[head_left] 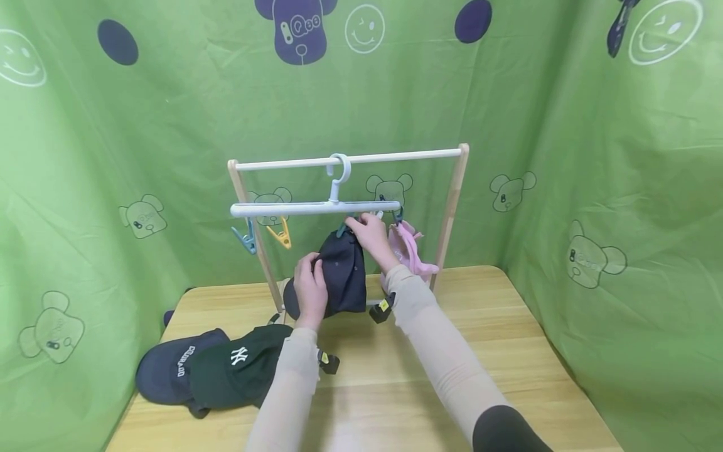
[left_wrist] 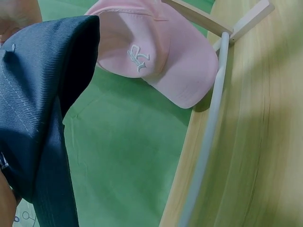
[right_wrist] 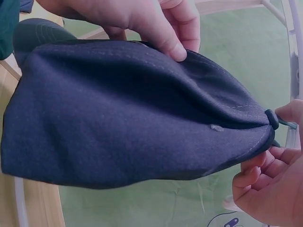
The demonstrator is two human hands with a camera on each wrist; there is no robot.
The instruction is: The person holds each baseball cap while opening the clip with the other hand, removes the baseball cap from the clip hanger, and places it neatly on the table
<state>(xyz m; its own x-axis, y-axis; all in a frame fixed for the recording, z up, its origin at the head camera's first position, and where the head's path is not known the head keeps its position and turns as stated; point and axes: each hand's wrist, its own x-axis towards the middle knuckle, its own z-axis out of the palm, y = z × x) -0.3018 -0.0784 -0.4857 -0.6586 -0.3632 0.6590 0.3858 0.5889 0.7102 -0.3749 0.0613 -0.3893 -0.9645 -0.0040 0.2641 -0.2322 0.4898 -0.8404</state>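
A dark navy baseball cap point(head_left: 341, 276) hangs crown-up below the light blue hanger point(head_left: 294, 209). My left hand point(head_left: 310, 292) grips its side, thumb on the near face and fingers behind, as the right wrist view shows. At the crown's button, my right hand point(head_left: 373, 235) pinches a dark green clip point(right_wrist: 285, 124), thumb on one side and fingers on the other. The clip's jaws are at the crown's top; how firmly they bite is hidden. Right of this hand, a pink cap point(left_wrist: 142, 52) with light embroidery hangs from another dark clip point(head_left: 398, 215).
A wooden rack point(head_left: 452, 207) with a white top bar carries the hanger. Blue point(head_left: 246, 237) and yellow point(head_left: 280, 233) clips dangle at its left. On the table point(head_left: 480, 364) lie a navy COLORADO cap point(head_left: 164, 367) and an overlapping dark green cap point(head_left: 226, 376). Green curtains surround the table.
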